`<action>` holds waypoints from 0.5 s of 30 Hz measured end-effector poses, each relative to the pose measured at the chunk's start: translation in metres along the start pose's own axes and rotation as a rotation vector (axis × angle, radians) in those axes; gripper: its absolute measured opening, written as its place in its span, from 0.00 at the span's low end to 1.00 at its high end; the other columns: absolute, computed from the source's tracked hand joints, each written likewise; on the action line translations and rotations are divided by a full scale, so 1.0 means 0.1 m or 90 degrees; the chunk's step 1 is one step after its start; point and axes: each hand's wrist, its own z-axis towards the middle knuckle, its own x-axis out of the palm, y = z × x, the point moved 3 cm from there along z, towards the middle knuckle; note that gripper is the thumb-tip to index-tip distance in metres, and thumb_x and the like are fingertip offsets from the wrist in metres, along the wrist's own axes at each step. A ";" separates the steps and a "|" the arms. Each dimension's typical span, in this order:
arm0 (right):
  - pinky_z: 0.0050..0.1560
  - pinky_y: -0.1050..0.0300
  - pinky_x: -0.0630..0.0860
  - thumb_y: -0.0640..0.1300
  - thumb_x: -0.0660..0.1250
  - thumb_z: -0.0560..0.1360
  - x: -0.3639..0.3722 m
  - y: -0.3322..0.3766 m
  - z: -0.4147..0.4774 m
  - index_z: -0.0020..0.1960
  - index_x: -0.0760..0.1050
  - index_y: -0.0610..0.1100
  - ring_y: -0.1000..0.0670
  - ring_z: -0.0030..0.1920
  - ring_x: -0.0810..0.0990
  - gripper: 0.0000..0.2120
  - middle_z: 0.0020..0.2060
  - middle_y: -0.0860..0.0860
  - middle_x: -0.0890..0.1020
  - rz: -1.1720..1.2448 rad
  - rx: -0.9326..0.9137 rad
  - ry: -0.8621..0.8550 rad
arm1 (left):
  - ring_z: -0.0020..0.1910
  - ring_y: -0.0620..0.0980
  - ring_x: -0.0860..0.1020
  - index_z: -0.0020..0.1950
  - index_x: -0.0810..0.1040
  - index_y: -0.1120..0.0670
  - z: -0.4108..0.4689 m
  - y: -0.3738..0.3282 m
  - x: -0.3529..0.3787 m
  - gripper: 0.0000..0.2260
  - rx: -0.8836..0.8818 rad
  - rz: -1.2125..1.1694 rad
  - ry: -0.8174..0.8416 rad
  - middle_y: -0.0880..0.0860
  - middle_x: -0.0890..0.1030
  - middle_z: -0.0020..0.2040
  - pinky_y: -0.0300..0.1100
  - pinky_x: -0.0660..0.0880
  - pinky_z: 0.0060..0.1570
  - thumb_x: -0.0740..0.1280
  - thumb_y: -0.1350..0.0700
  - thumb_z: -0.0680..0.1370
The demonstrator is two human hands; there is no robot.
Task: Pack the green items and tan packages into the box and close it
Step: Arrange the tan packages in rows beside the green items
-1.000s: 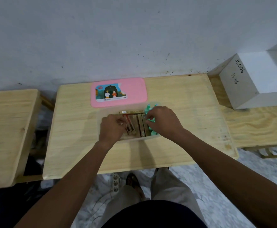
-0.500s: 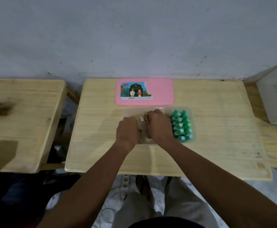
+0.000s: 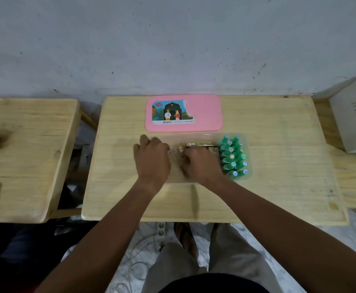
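A clear plastic box point(image 3: 249, 144) sits in the middle of the wooden table point(image 3: 278, 166). Several green bottles point(image 3: 233, 155) stand in two rows at its right end. Tan packages point(image 3: 202, 144) fill the middle, mostly hidden under my hands. My left hand point(image 3: 151, 159) lies curled over the box's left end. My right hand point(image 3: 200, 163) has its fingers down on the tan packages, just left of the green bottles. The pink lid point(image 3: 206, 115) with a picture label lies flat behind the box, apart from it.
A second wooden table point(image 3: 25, 155) stands to the left across a gap. A white carton point(image 3: 352, 115) sits on a bench at the right. The wall runs right behind the table. A power strip point(image 3: 161, 227) and cables lie on the floor by my legs.
My right hand has moved left off the green bottles onto the tan packages, uncovering the bottles. My left hand has shifted slightly left to the box's end. The view has turned leftwards.
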 end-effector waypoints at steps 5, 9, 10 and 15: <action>0.45 0.51 0.77 0.54 0.69 0.71 0.06 0.11 0.03 0.51 0.81 0.46 0.41 0.50 0.82 0.14 0.49 0.45 0.82 -0.101 0.063 0.077 | 0.57 0.59 0.69 0.39 0.83 0.50 -0.04 -0.01 0.08 0.05 0.037 0.119 0.019 0.55 0.73 0.60 0.50 0.67 0.49 0.69 0.58 0.68; 0.47 0.50 0.77 0.49 0.68 0.70 0.07 0.12 0.07 0.52 0.80 0.44 0.40 0.51 0.82 0.13 0.50 0.44 0.82 -0.119 0.083 0.105 | 0.71 0.61 0.58 0.49 0.82 0.50 -0.06 -0.01 0.19 0.10 0.032 0.178 0.108 0.56 0.66 0.71 0.55 0.60 0.66 0.64 0.49 0.74; 0.46 0.50 0.78 0.48 0.67 0.69 0.07 0.11 0.08 0.50 0.81 0.44 0.40 0.50 0.82 0.13 0.49 0.43 0.83 -0.082 0.109 0.106 | 0.73 0.61 0.55 0.52 0.82 0.49 -0.05 -0.01 0.22 0.12 0.030 0.198 0.131 0.56 0.64 0.72 0.57 0.57 0.69 0.64 0.48 0.74; 0.40 0.55 0.80 0.47 0.68 0.65 0.06 -0.05 0.07 0.40 0.84 0.42 0.44 0.38 0.83 0.10 0.34 0.45 0.84 0.236 0.285 0.130 | 0.77 0.63 0.48 0.57 0.80 0.51 -0.03 -0.07 0.23 0.14 -0.023 0.176 0.191 0.57 0.63 0.74 0.58 0.52 0.73 0.64 0.52 0.74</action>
